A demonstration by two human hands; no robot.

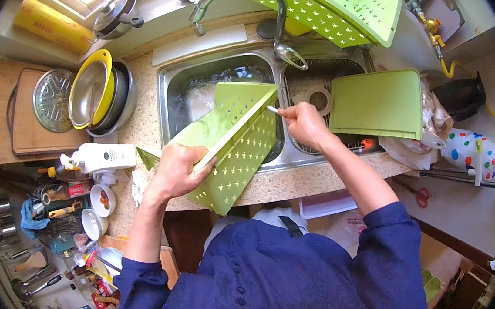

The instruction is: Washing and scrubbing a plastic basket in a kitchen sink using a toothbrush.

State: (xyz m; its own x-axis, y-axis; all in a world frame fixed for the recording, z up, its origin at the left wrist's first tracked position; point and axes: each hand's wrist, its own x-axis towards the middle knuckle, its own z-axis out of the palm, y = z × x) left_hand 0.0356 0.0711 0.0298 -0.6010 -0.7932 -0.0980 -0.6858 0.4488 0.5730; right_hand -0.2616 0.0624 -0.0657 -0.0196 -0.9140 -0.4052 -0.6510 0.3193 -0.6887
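Note:
A light-green plastic basket (243, 166) with star-shaped holes is tilted over the front edge of the left sink basin (166, 108), which has water in it. My left hand (180, 170) is closed around the basket's near rim. Close to the basket's far right corner, my right hand (306, 124) is closed on a slim tool (272, 109). Only a short pale end of that tool shows; the rest is inside my fingers, so its kind is unclear. The tool's tip is at or very near the basket rim.
A curved chrome faucet (282, 21) rises behind the basins. Another green basket (322, 10) stands at the back, and a flat green panel (378, 102) lies across the right basin. Stacked bowls (91, 91), a white bottle (110, 157) and a cutting board (2, 114) are on the left.

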